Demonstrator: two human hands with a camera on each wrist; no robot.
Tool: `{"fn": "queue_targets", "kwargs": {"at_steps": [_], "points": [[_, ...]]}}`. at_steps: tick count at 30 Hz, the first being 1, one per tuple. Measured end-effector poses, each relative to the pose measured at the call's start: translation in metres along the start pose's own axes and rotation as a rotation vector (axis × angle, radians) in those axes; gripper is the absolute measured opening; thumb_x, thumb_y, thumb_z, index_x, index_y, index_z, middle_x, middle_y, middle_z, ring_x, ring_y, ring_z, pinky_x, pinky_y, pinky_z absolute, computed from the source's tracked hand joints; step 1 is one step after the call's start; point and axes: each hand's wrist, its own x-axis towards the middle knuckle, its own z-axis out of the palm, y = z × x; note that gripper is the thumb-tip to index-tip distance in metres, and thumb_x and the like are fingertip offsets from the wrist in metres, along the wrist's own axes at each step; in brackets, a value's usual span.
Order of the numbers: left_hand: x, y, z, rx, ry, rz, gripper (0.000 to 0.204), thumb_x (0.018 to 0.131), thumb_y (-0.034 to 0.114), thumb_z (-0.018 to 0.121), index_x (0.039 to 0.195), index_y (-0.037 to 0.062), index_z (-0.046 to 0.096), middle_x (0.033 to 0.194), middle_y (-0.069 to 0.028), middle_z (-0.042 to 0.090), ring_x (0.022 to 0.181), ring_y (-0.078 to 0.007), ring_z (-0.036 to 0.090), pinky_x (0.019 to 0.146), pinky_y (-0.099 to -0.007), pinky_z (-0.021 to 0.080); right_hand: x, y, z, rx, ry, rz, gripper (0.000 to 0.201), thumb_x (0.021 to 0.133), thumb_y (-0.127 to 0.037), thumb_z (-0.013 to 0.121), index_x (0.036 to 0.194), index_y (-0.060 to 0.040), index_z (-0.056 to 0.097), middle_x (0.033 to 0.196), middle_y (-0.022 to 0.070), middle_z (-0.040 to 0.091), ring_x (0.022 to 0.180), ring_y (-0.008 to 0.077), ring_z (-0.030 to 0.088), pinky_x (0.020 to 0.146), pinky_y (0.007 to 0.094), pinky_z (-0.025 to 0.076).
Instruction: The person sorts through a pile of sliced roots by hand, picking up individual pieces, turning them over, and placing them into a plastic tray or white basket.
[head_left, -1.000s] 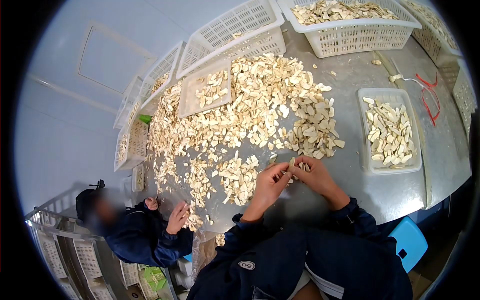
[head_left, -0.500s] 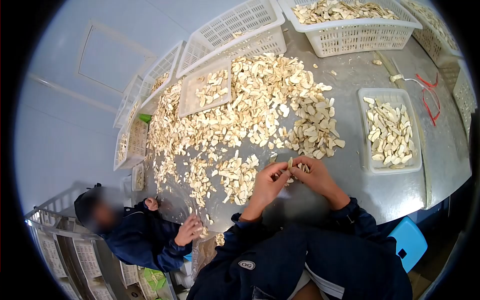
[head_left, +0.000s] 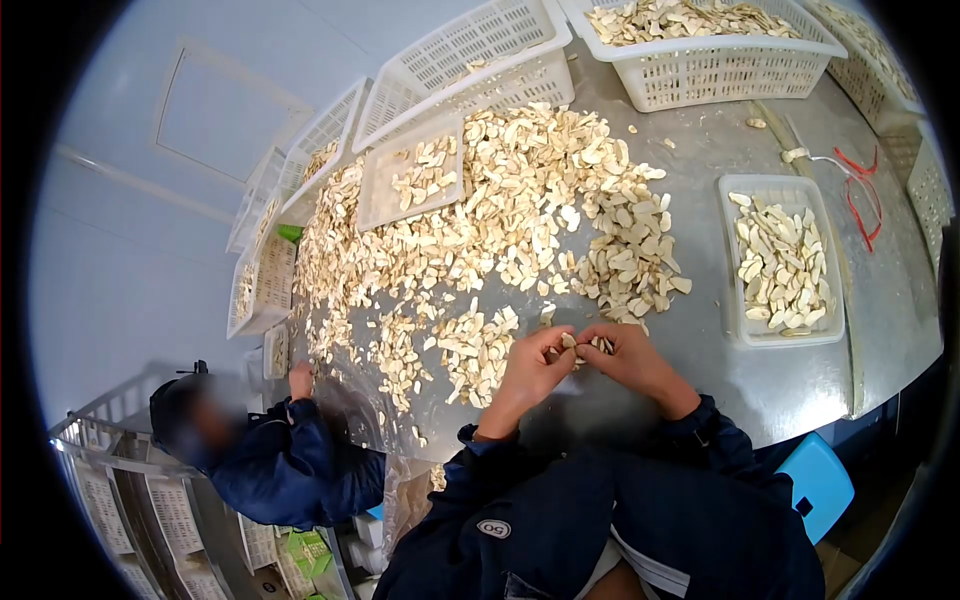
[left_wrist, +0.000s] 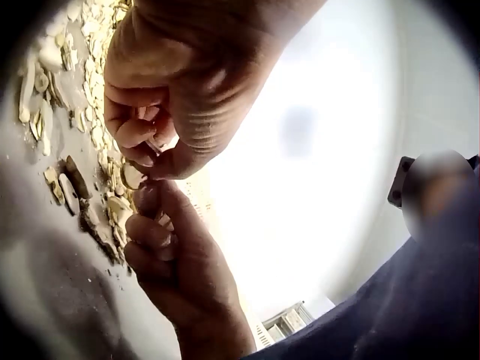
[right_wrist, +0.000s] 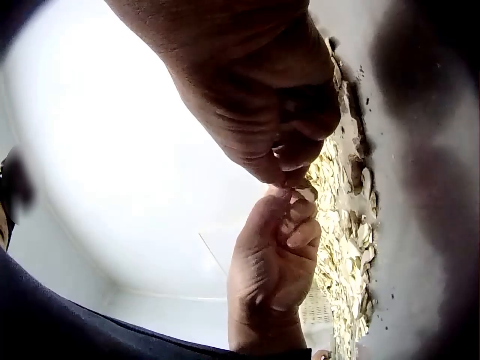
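Low over the steel table, my left hand and right hand meet fingertip to fingertip. Between them the left thumb and fingers pinch a pale dried slice, which peeks out beside the fingertips in the left wrist view. The right thumb and index finger touch its edge, while more pale slices show within the curled right fingers. Just beyond the right hand lies a heap of larger slices; a looser pile spreads left of the left hand.
A white tray of slices stands at right, near red-rimmed glasses. Perforated white baskets line the back edge. A shallow tray sits on the big slice heap. Another person works at the left.
My two hands have dropped slightly toward me, and the slice between them has turned from upright to flatter. The other person's hand has drawn back from the small pile at the table's front edge.
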Motion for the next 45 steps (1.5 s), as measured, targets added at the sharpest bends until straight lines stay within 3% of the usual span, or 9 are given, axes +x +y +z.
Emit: {"fn": "queue_targets", "kwargs": {"at_steps": [7,10,13,25,31,34,37,43,45], "points": [[0.004,0.009,0.001,0.121,0.022,0.038,0.016,0.091,0.0,0.069,0.107,-0.0018,0.068,0.088,0.0003,0.054,0.075,-0.0029,0.053,0.062,-0.0202,0.042,-0.001,-0.007,-0.001,-0.108,0.049,-0.042,0.016,0.09,-0.018,0.067,0.096,-0.0028,0.07,0.077,0.0138,0.067,0.065,0.02,0.061,0.06,0.0335,0.046],[0.006,-0.003,0.001,0.095,0.001,0.044,0.015,0.092,-0.001,0.067,0.106,-0.0021,0.067,0.089,0.0008,0.058,0.076,-0.0038,0.055,0.066,-0.0205,0.045,-0.001,-0.006,0.001,-0.154,0.062,-0.079,0.015,0.09,-0.017,0.067,0.097,-0.0031,0.07,0.08,0.014,0.068,0.068,0.0247,0.064,0.063,0.0356,0.049],[0.005,-0.004,0.004,-0.055,0.014,-0.055,0.015,0.092,-0.003,0.065,0.107,-0.0024,0.067,0.091,0.0004,0.063,0.08,-0.0045,0.058,0.07,-0.0206,0.046,-0.002,-0.009,0.0,-0.179,0.072,-0.151,0.013,0.09,-0.015,0.068,0.097,-0.0037,0.07,0.084,0.0147,0.069,0.074,0.0301,0.067,0.067,0.0382,0.051],[0.005,-0.02,0.007,-0.169,0.051,-0.074,0.016,0.09,-0.004,0.065,0.106,-0.0012,0.066,0.093,-0.0001,0.068,0.082,-0.0045,0.06,0.071,-0.0203,0.047,-0.001,-0.002,0.004,-0.213,0.065,-0.245,0.012,0.089,-0.012,0.068,0.097,-0.0041,0.069,0.087,0.0132,0.069,0.081,0.0326,0.067,0.072,0.0395,0.053],[0.007,-0.028,0.01,-0.165,0.104,-0.045,0.018,0.087,-0.001,0.069,0.104,-0.0036,0.067,0.089,-0.0023,0.067,0.078,-0.0061,0.062,0.067,-0.0219,0.05,0.0,0.003,0.006,-0.215,0.084,-0.269,0.015,0.087,-0.01,0.07,0.1,-0.0031,0.071,0.088,0.0131,0.07,0.074,0.0275,0.067,0.067,0.0357,0.051],[0.003,-0.016,0.012,-0.232,0.087,-0.062,0.025,0.09,-0.004,0.065,0.115,-0.0021,0.064,0.096,-0.0012,0.067,0.085,-0.0057,0.061,0.074,-0.0216,0.049,-0.001,-0.002,0.005,-0.155,0.09,-0.18,0.018,0.088,-0.012,0.07,0.103,-0.0032,0.071,0.088,0.0133,0.07,0.071,0.0236,0.065,0.065,0.0339,0.05],[0.003,-0.012,0.009,-0.237,0.113,-0.018,0.024,0.092,0.0,0.065,0.116,-0.0033,0.064,0.092,-0.0026,0.068,0.079,-0.0071,0.062,0.069,-0.0236,0.051,-0.002,-0.007,0.003,-0.143,0.099,-0.096,0.017,0.089,-0.016,0.068,0.099,-0.0031,0.071,0.087,0.015,0.07,0.074,0.028,0.067,0.068,0.0367,0.052],[0.001,0.003,-0.004,-0.362,-0.03,-0.107,0.027,0.095,0.003,0.062,0.122,-0.0019,0.061,0.102,-0.0051,0.07,0.08,-0.0101,0.063,0.072,-0.0245,0.051,0.005,0.016,0.002,0.053,0.097,0.111,0.02,0.091,-0.021,0.065,0.098,-0.0033,0.071,0.073,0.004,0.067,0.064,0.0106,0.06,0.06,0.0278,0.047],[-0.001,-0.001,-0.004,-0.384,0.019,-0.128,0.026,0.097,0.003,0.061,0.122,-0.0019,0.062,0.101,-0.0053,0.07,0.079,-0.0106,0.064,0.071,-0.025,0.052,0.005,0.014,0.001,0.177,0.077,0.169,0.02,0.092,-0.021,0.065,0.099,-0.0033,0.071,0.072,-0.0001,0.064,0.063,0.0064,0.057,0.058,0.0249,0.045]]}}
